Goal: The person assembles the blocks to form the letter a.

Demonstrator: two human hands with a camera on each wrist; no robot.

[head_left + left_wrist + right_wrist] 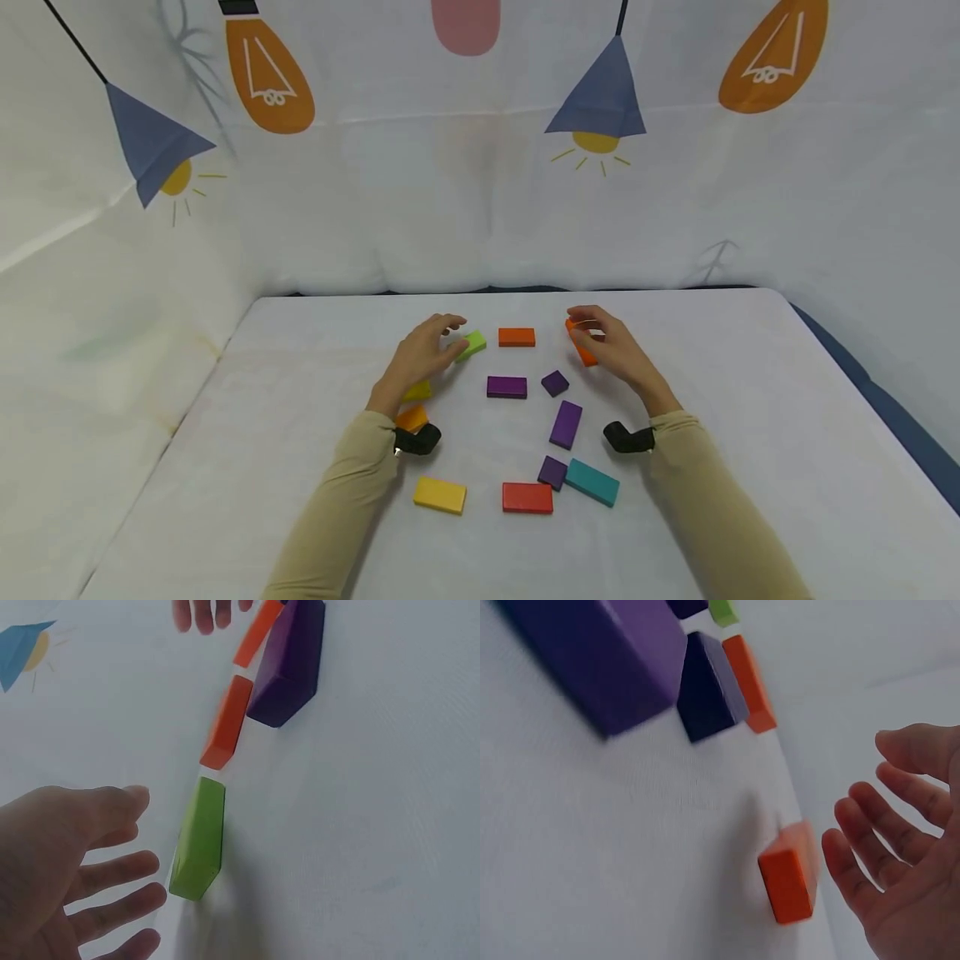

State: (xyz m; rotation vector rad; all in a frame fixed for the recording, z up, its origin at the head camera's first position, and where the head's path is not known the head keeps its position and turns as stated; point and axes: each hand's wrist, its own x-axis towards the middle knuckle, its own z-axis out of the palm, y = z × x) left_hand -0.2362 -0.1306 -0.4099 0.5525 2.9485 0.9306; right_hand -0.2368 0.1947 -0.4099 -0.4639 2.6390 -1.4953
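Note:
A light green block (474,344) lies at the back of the white table, and my left hand (422,352) is just left of it. In the left wrist view the left fingers (124,874) are relaxed and apart from that block. On the other side, my right hand (617,348) hovers by an orange block (584,355), overlapping it in the head view. The right wrist view shows spread, gently bent fingers (885,840) with nothing between them, beside the same block. Another orange block (517,337) lies between the two hands.
Purple blocks (507,387), long and small, lie in the middle. Nearer are a teal block (592,482), a red block (527,497) and a yellow block (440,495). My left wrist partly covers a yellow block (418,391) and an amber block (412,417). A printed cloth (450,200) hangs behind.

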